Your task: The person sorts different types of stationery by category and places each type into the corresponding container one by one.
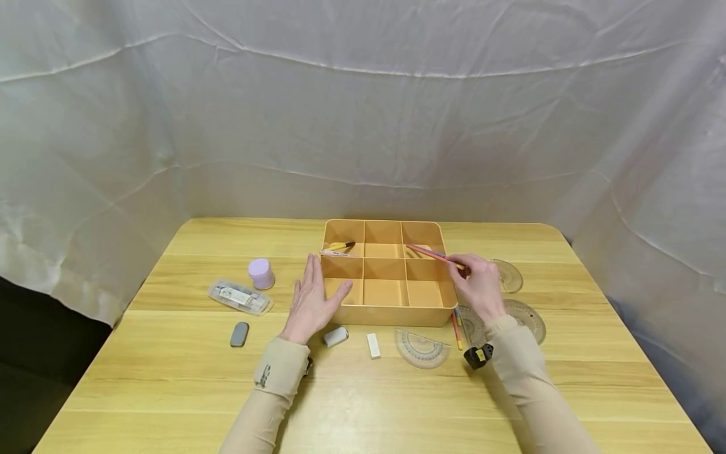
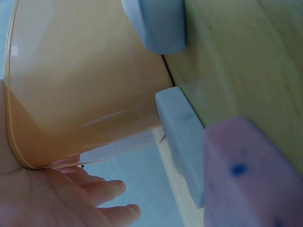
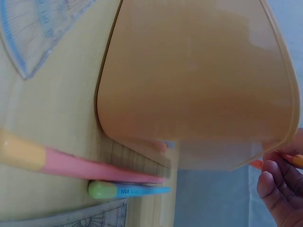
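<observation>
An orange box with several compartments [image 1: 391, 316] stands on the table. My left hand [image 1: 314, 304] rests on its left rim, fingers straight along the outside, thumb stretched over the front left compartment. My right hand [image 1: 479, 285] pinches a slender pink pen-like stick [image 1: 426, 253] with an orange end, tilted over the back right compartment. Whether a second stick lies along it I cannot tell. In the back left compartment lie a yellow and black pen-like stick [image 1: 340, 245] and a pale pink one [image 1: 336, 253]. The right wrist view shows the box wall [image 3: 194, 71] and right fingertips [image 3: 270, 187].
A pink stick [image 3: 99, 169] and a blue one [image 3: 142, 190] lie right of the box among clear protractors [image 1: 524, 318]. Another protractor [image 1: 422, 350], a white eraser [image 1: 373, 346] and a grey-white block [image 1: 336, 337] sit in front. Leftward are a lilac jar [image 1: 261, 274], clear case [image 1: 240, 296] and grey eraser [image 1: 239, 334].
</observation>
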Motion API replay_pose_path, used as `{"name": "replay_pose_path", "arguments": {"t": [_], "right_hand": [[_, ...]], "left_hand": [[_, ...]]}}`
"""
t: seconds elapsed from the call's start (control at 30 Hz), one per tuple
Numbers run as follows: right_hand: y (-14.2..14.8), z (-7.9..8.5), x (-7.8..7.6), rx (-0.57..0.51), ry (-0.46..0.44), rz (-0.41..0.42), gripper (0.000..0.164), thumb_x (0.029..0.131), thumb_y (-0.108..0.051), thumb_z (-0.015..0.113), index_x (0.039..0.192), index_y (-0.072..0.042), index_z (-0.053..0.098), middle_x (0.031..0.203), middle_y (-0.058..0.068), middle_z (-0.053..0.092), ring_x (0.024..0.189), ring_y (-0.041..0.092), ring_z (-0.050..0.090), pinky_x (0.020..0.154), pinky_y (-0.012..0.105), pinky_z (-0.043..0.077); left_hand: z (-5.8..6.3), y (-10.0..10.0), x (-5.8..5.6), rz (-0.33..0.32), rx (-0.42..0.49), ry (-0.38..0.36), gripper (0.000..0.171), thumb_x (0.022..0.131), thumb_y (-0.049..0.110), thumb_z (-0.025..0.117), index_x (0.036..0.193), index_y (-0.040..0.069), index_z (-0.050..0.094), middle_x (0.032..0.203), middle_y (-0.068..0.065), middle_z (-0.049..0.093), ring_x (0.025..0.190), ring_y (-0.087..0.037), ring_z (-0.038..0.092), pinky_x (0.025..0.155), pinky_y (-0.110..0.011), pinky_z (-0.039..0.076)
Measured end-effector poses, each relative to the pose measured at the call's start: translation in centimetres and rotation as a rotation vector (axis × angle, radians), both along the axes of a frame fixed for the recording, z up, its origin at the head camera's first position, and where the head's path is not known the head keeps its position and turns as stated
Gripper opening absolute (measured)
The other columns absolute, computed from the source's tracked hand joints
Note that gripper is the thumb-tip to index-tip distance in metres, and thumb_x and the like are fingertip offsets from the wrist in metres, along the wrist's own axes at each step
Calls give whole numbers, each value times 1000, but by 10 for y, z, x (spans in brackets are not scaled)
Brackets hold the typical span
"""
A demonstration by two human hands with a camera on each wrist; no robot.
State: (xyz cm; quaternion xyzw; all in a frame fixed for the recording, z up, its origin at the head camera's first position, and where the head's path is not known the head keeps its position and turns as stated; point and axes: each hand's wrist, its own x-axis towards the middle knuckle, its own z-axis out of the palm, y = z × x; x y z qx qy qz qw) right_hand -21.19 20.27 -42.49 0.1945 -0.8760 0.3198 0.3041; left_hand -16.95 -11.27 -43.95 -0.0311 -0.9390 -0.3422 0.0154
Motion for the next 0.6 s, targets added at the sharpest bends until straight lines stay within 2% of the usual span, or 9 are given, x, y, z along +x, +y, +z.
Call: {"name": "replay_pose_path", "arguments": {"t": [0.2, 0.33, 0.5, 0.6], "right_hand": [[-4, -1, -5, 10, -5, -18, 8, 80, -1, 71, 84, 5, 74, 73, 16, 70, 55, 20, 56, 46, 36, 46], [-5, -1, -6, 6, -36, -15, 13, 81, -2, 71, 91, 6, 73, 71, 15, 69, 54, 19, 56, 45, 36, 45], [6, -1, 4, -29, -100, -21, 29, 80, -1, 71, 108, 8, 67, 70, 13, 67, 57, 19, 58, 50, 39, 52], [20, -6, 14, -36, -124, -61, 30, 81, -1, 70, 110, 6, 66, 71, 11, 67, 60, 17, 59, 53, 37, 55]], "left_hand": [[1, 0, 1, 4, 10, -12, 97, 94, 60, 42, 152, -4, -3, 158, -16, -11, 143, -28, 0, 115, -57, 5], [1, 0, 1, 8, 10, -12, 97, 94, 60, 42, 152, -3, -3, 158, -16, -11, 143, -29, 1, 115, -57, 5], [1, 0, 2, 4, 20, -26, 97, 94, 60, 42, 152, -3, -4, 158, -15, -12, 143, -25, -4, 115, -56, 3], [2, 0, 1, 2, 24, -28, 96, 94, 58, 43, 152, -3, -4, 158, -15, -13, 143, -25, -4, 115, -56, 2]]}}
